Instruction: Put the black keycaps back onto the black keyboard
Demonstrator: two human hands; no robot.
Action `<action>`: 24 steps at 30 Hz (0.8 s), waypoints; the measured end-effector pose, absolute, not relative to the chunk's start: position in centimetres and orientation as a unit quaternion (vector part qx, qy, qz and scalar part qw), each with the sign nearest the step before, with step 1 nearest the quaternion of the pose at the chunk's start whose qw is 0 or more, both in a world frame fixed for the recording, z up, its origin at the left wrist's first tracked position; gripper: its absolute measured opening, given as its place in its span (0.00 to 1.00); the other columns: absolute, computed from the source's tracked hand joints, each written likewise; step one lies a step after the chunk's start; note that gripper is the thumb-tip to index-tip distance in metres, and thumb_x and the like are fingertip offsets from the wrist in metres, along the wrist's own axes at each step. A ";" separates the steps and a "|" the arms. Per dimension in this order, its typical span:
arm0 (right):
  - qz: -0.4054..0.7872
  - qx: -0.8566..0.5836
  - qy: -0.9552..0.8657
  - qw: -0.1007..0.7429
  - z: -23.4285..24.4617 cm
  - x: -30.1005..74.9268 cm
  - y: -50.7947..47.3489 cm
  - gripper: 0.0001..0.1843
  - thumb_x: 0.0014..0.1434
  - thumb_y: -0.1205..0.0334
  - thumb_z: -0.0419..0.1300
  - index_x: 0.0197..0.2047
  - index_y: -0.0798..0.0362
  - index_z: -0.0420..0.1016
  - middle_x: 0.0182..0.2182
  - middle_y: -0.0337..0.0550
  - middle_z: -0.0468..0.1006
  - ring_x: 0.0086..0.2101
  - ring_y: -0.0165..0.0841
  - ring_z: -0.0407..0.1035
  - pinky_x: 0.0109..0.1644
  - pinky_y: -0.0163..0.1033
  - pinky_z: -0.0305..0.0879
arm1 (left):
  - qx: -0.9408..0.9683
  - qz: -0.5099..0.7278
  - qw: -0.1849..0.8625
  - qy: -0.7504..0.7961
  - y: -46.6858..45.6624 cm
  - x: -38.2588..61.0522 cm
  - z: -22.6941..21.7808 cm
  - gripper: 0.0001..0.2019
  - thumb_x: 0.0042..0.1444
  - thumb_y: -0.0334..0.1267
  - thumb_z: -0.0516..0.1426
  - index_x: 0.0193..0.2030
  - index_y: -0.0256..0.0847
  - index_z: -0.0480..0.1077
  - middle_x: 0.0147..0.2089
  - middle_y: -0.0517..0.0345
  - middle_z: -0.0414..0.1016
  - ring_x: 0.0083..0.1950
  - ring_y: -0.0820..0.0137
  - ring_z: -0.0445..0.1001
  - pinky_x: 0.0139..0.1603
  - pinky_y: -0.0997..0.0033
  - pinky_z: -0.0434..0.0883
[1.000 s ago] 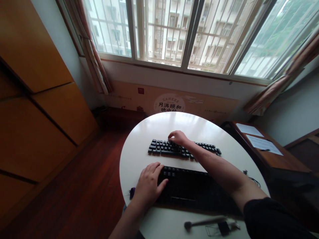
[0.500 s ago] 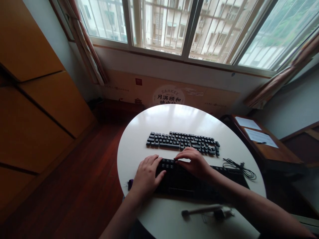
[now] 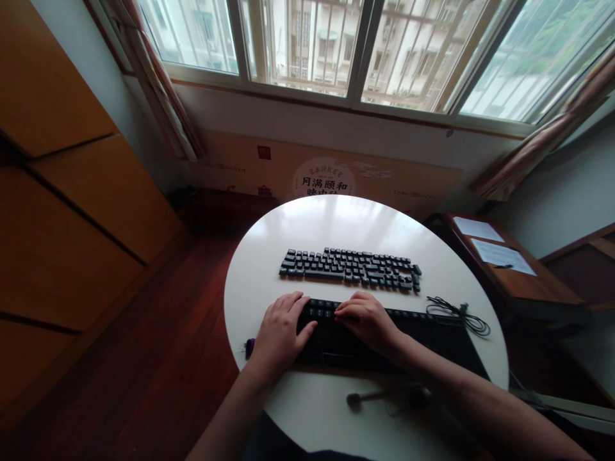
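A black keyboard base lies on the round white table, with a few keycaps seated in its top rows at the left. My left hand rests over the base's left end, fingers stretched and thumb apart. At the upper rows, just right of the seated keycaps, my right hand is closed in a pinch on a small dark keycap, mostly hidden by the fingers. Behind the base, loose black keycaps are laid out in keyboard order.
A coiled black cable lies to the right on the white table. Near the front edge sits a blurred brush-like tool. A small purple item is at the left edge. Papers lie on a wooden side table.
My right fingers have lowered and drawn together at the upper key rows. The left hand stays over the keyboard's left end. The whole view has shifted slightly.
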State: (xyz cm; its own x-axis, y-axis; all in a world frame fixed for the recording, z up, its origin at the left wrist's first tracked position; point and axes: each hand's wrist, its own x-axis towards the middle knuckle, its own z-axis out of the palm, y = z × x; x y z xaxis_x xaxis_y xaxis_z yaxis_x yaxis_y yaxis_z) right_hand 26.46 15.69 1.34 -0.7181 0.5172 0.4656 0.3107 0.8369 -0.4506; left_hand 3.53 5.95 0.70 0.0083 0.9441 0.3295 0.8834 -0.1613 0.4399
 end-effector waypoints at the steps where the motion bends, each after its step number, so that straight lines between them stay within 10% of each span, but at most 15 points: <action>1: 0.172 -0.225 -0.912 0.298 1.4 26.4 15.7 0.04 0.62 0.64 0.65 0.35 0.50 0.83 0.36 0.42 0.84 0.34 0.34 0.72 0.43 0.41 0.67 | 0.708 0.282 0.054 0.645 6.0 3.5 0.7 0.21 0.62 0.43 0.58 0.61 0.43 0.69 0.62 0.48 0.71 0.62 0.53 0.68 0.63 0.47 0.67; 24: 0.100 -0.396 -0.903 0.137 8.4 20.5 31.3 0.07 0.62 0.63 0.64 0.42 0.48 0.85 0.44 0.40 0.83 0.47 0.36 0.74 0.56 0.41 0.66 | 0.709 0.283 0.046 0.644 5.9 3.3 0.5 0.21 0.61 0.42 0.59 0.61 0.43 0.68 0.62 0.48 0.72 0.62 0.54 0.69 0.63 0.48 0.68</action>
State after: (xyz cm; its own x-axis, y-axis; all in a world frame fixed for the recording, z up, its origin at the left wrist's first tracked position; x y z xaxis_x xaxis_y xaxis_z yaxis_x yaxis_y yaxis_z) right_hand 20.52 31.34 8.43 -0.6496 0.7416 0.1678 0.6871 0.6670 -0.2881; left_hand 3.26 5.90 0.50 0.0100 0.9401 0.3408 0.8876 -0.1653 0.4300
